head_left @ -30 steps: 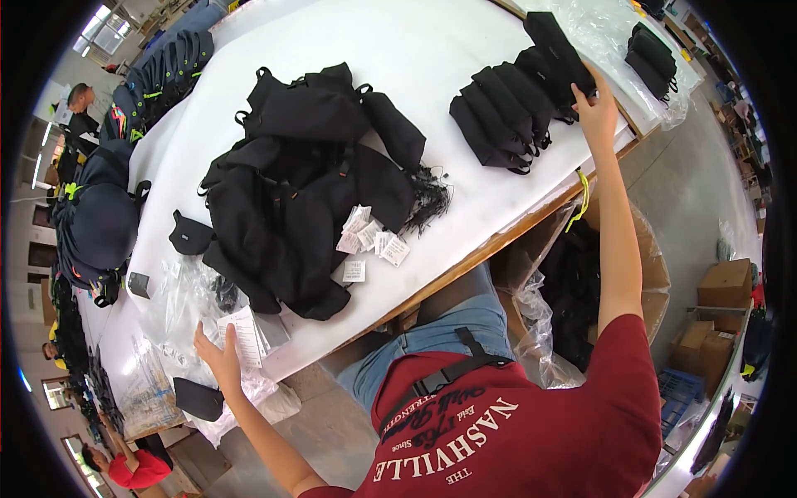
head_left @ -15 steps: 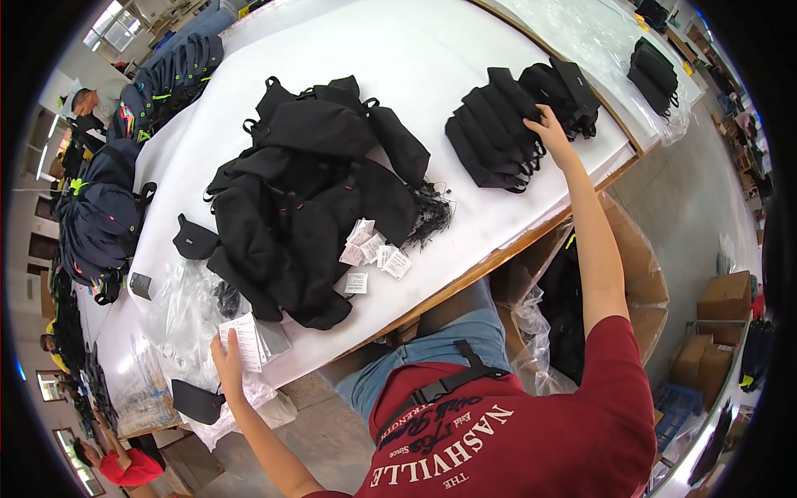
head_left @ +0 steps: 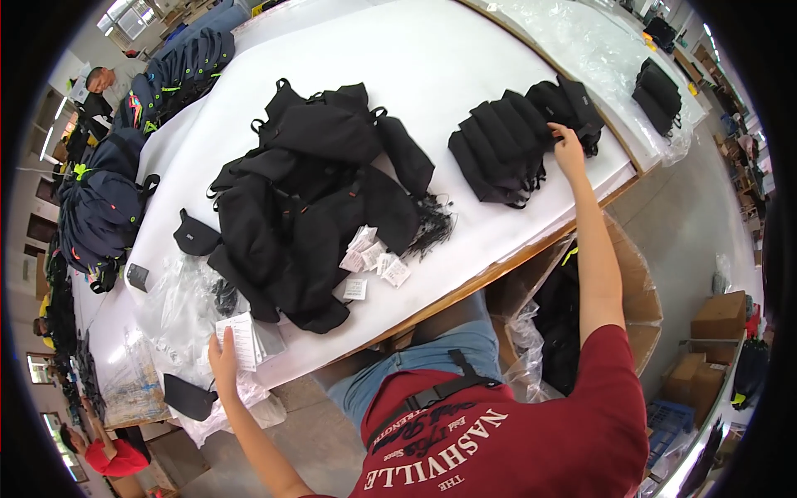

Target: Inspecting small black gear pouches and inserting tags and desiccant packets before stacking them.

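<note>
My right hand [head_left: 569, 151] reaches to a row of black zip pouches [head_left: 496, 143] at the table's right side. Its fingers are stretched out and touch the right end of the row, beside a second bunch of black pouches [head_left: 564, 106]. My left hand [head_left: 222, 363] is open at the near left, thumb and fingers apart at the edge of a white printed sheet [head_left: 242, 340]. That sheet lies on clear plastic bags [head_left: 178, 307]. A single black pouch [head_left: 189, 397] lies left of this hand. Between my hands spreads a big heap of black pouches [head_left: 290, 207].
White tags [head_left: 365, 257] and a tangle of black cords [head_left: 432, 224] lie by the heap. Navy backpacks [head_left: 100, 212] line the left side, with a person [head_left: 104, 83] behind them. An open carton [head_left: 627, 274] stands below the table's wooden edge [head_left: 465, 286].
My right hand has shifted slightly right along the pouches, and the row's upper end sits lower and more even. My left hand has drawn back slightly to the sheet's edge.
</note>
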A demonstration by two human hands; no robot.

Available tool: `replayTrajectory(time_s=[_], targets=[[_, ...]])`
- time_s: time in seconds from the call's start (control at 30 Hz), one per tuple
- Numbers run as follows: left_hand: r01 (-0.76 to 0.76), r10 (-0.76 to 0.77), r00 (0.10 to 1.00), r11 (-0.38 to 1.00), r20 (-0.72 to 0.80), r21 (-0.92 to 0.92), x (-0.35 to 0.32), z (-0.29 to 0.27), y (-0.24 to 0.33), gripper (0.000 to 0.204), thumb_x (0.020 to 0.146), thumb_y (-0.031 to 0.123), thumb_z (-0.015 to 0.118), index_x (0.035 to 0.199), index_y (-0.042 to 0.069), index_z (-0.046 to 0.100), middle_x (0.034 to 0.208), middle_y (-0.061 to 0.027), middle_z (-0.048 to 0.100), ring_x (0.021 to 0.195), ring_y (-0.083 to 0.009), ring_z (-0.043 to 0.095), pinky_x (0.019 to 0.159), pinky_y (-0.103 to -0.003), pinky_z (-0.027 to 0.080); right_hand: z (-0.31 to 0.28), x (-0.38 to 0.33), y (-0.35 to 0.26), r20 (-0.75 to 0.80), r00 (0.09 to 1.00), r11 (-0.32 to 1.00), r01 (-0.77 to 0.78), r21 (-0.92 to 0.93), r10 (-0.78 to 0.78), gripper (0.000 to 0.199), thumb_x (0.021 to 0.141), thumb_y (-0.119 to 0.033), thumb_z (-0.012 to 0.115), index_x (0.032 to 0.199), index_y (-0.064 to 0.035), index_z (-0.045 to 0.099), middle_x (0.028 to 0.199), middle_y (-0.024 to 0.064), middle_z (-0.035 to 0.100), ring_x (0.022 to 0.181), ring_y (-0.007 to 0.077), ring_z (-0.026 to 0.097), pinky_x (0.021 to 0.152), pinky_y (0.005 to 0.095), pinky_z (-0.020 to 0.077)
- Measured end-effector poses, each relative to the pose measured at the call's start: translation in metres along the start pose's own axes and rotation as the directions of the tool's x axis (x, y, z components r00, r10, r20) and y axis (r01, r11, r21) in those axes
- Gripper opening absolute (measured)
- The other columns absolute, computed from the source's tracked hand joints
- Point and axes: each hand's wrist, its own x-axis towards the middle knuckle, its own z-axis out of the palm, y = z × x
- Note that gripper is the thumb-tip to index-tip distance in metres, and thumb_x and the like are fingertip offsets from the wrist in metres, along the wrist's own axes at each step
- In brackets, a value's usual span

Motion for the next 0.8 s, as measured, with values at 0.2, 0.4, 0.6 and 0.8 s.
replayTrajectory(time_s=[0.2,0.4,0.6,0.8], targets=[[0.064,-0.058,0.997,0.991,0.059,-0.117,0.003,-0.003,-0.004,0.042,0.093,0.034,0.056,0.106,-0.005,0.056,0.091,-0.0097,0.064,0.079,-0.0132,0.057,0.072,-0.026,0.045,0.005,0.006,-0.014,0.209,0.977,0.848,0.153,-0.507,-0.052,0.063,0.065,-0.005,0.068,0.125,-0.0202,0.054,0.116,0.0058,0.050,0.107,0.0262,0.051,0.088,0.0385,0.0442],[0.055,-0.054,0.998,0.998,0.039,-0.013,0.002,-0.001,-0.001,0.042,0.094,0.034,0.054,0.108,-0.006,0.056,0.095,-0.0116,0.063,0.083,-0.0147,0.057,0.076,-0.028,0.045,0.013,0.013,-0.017,0.093,0.972,0.851,-0.141,-0.505,0.217,0.048,0.072,-0.012,0.068,0.118,-0.0176,0.058,0.102,0.0089,0.062,0.098,0.0288,0.060,0.082,0.0400,0.0488],[0.065,-0.066,0.996,0.998,0.052,0.017,0.000,0.001,0.006,0.044,0.094,0.034,0.053,0.113,-0.006,0.054,0.099,-0.0140,0.063,0.088,-0.0181,0.057,0.081,-0.030,0.044,-0.007,0.032,0.011,-0.036,0.918,0.909,-0.395,-0.135,0.394,0.038,0.079,-0.018,0.065,0.116,-0.0105,0.062,0.093,0.0085,0.068,0.082,0.0221,0.066,0.074,0.0323,0.0515],[0.075,-0.074,0.996,0.997,0.043,-0.020,0.002,0.000,-0.001,0.047,0.093,0.034,0.055,0.116,-0.007,0.054,0.103,-0.0170,0.063,0.094,-0.0219,0.058,0.086,-0.031,0.043,-0.028,0.032,0.008,0.514,0.702,0.684,-0.678,0.269,0.493,0.048,0.084,-0.026,0.064,0.125,-0.0026,0.055,0.091,-0.0002,0.062,0.068,0.0072,0.056,0.060,0.0231,0.0519]])
